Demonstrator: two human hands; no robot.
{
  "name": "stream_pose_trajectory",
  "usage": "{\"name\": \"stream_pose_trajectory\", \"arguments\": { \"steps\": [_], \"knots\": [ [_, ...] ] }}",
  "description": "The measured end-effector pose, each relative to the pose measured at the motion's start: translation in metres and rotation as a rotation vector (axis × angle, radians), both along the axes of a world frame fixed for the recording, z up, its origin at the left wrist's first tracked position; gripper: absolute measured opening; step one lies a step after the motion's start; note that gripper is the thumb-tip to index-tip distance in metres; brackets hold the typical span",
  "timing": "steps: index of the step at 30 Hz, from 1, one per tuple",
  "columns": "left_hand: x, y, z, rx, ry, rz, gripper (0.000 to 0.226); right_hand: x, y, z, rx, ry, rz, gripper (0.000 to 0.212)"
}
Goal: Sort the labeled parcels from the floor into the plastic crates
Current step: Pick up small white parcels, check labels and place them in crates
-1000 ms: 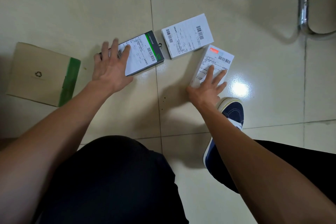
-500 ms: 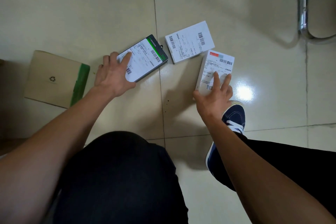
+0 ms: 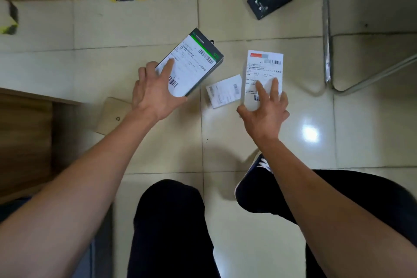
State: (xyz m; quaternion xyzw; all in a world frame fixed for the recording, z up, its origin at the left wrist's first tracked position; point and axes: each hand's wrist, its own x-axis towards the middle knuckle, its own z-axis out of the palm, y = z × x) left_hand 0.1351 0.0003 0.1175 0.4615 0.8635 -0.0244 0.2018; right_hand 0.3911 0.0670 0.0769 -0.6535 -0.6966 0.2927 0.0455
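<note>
Now gripping a black-and-green labeled box (image 3: 191,63) in the left hand (image 3: 155,95), thumb across its label, raised above the brown envelope (image 3: 110,115). Lying on the floor between: a white parcel (image 3: 223,93). Pinching a tall white box (image 3: 262,74) in the right hand (image 3: 266,110), fingers spread on its label.

Chair frame (image 3: 327,36) (metal) blocks right.
</note>
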Motion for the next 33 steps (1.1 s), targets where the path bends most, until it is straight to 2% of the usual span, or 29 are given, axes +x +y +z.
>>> {"name": "stream_pose_trajectory", "arguments": {
  "steps": [8, 16, 22, 33],
  "knots": [
    [0.016, 0.000, 0.216, 0.129, 0.017, 0.112, 0.109, 0.003, 0.040, 0.218, 0.054, 0.002, 0.184, 0.078],
    [0.041, -0.050, 0.403, 0.162, 0.070, 0.240, 0.101, 0.003, 0.022, 0.410, 0.155, 0.053, 0.347, 0.076],
    [0.068, -0.083, 0.485, 0.207, 0.107, 0.415, 0.099, 0.000, 0.016, 0.496, 0.223, 0.065, 0.538, 0.075],
    [0.100, -0.154, 0.565, 0.288, 0.202, 0.793, 0.093, -0.045, 0.002, 0.585, 0.307, 0.153, 0.886, 0.071]
  ]
}}
